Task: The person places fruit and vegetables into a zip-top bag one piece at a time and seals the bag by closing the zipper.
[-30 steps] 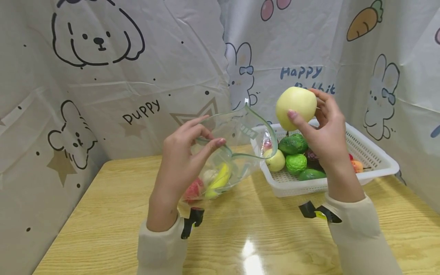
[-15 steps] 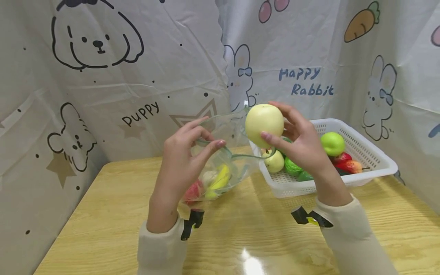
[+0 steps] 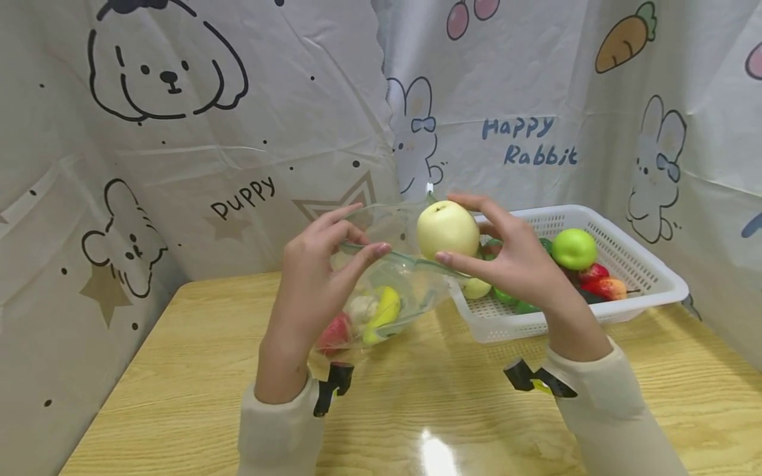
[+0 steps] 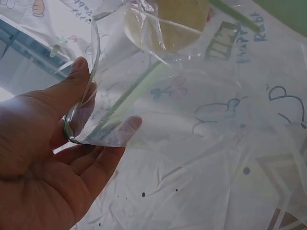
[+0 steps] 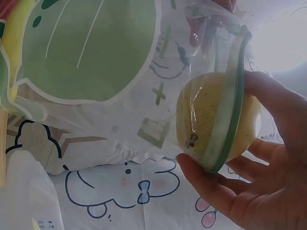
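A clear zip bag (image 3: 417,284) with a green-edged mouth hangs from my left hand (image 3: 315,271), whose thumb and fingers pinch its rim at the left corner. Inside its lower part lie a yellow banana (image 3: 383,311), a whitish round piece (image 3: 362,307) and a pinkish-red fruit (image 3: 335,332). My right hand (image 3: 518,258) grips a pale yellow pear (image 3: 448,230) between thumb and fingers at the bag's mouth. In the right wrist view the green zip strip (image 5: 230,115) crosses in front of the pear, part of which sits behind the clear film.
Right of the bag, a white plastic basket (image 3: 655,297) stands on the wooden table (image 3: 196,396). It holds a green apple (image 3: 574,249), red and orange fruit (image 3: 604,288) and another pale pear (image 3: 475,288). A printed cloth (image 3: 297,99) walls the table's back and sides.
My right hand has carried the pear left and down from above the basket to the bag's mouth, baring the green apple. My left hand has kept its pinch on the bag.
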Available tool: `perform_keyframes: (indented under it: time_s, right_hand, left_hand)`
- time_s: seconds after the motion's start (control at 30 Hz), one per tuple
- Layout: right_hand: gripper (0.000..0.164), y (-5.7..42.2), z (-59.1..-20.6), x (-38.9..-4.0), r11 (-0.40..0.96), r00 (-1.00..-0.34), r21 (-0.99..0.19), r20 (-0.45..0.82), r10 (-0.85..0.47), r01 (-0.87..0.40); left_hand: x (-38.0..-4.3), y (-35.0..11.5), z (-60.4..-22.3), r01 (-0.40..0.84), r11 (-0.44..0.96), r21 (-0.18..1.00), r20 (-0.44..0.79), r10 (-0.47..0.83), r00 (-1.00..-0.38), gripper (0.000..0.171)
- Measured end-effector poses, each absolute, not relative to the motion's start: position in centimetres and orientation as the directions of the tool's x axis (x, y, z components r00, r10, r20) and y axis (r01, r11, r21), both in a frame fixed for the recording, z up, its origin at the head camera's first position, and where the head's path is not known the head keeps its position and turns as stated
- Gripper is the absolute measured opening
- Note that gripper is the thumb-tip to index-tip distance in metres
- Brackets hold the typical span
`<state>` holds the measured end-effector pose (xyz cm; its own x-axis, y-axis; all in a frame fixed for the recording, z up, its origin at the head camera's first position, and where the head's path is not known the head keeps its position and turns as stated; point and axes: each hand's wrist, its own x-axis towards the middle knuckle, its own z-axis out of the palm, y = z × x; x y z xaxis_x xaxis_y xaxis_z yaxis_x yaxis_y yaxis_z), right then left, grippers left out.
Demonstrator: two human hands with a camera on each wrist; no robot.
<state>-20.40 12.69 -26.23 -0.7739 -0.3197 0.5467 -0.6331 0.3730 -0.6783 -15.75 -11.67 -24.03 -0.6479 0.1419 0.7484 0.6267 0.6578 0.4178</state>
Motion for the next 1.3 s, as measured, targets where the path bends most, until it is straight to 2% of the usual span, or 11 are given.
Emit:
perform_keyframes:
  time_s: [0.63, 0.83, 1.1, 1.3]
  right_hand:
    - [0.071, 12.4, -26.2, -20.1, 0.47, -0.771, -0.619, 0.574, -0.276, -0.629]
    - [0.067, 12.3, -26.3, -20.1, 0.484, -0.776, -0.618, 0.576, -0.258, -0.62]
    - [0.03, 11.6, -26.7, -19.9, 0.441, -0.742, -0.619, 0.643, -0.19, -0.65]
    - [0.014, 11.6, -26.6, -19.7, 0.438, -0.712, -0.599, 0.685, -0.153, -0.671]
  left_hand:
    - [-15.6, -11.6, -24.0, 0.63, 0.647, 0.43, 0.74, 0.148, -0.657, 0.024]
    - [-15.6, -11.5, -24.0, 0.625, 0.646, 0.438, 0.733, 0.146, -0.664, 0.024]
    - [-15.7, -11.4, -24.0, 0.603, 0.66, 0.447, 0.735, 0.113, -0.669, 0.022]
    - [-15.8, -11.8, -24.0, 0.609, 0.664, 0.434, 0.76, 0.093, -0.643, 0.022]
